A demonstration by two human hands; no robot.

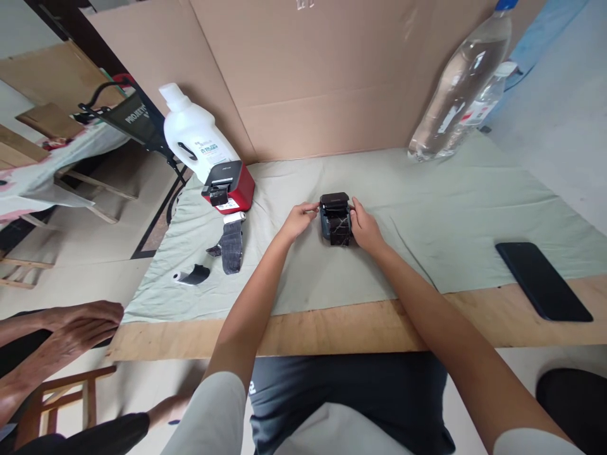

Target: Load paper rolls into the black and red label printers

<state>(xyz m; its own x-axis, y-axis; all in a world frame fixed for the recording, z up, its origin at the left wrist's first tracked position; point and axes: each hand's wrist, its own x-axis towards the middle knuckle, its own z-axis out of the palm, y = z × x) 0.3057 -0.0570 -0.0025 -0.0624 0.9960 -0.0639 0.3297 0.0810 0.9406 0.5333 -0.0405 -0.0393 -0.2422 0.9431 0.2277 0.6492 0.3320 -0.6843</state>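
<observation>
A small black device (325,226), which looks like a portable receipt printer, stands on the cloth in front of me. Its top flap (334,198) is at the far end, and a dark shiny strip (339,231) hangs down its near face. My left hand (298,221) has its fingertips against the left edge near the flap. On the opposite side, my right hand (366,226) grips the edge with thumb and fingers. What lies under the right fingers is hidden.
Left on the cloth (294,265) are a red-and-black label printer (243,189), a white jug (196,136), dark paper strips (232,246) and a small roll (192,275). Bottles (458,95) stand back right; a phone (543,280) lies right. Another person's hands (85,322) rest at left. Cardboard (313,76) stands behind.
</observation>
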